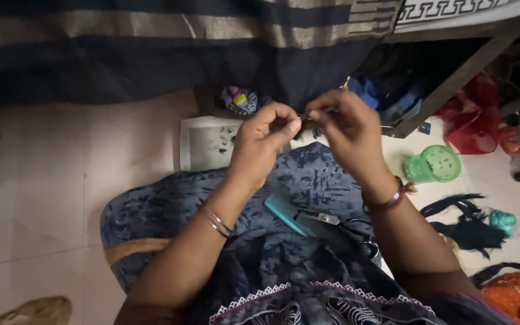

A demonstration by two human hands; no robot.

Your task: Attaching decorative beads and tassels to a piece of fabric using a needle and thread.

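My left hand and my right hand are raised together in front of me, fingertips pinched on the edge of a dark blue cloth with gold stripes that hangs from above. What sits between the fingertips is too small to make out. On my lap, covered by a blue patterned garment, lie a teal comb and a pair of scissors with dark handles, just below my wrists.
A white sheet with small scraps lies on the tiled floor. A green plastic cup, dark threads, a teal spool, red bags and orange cloth sit at the right.
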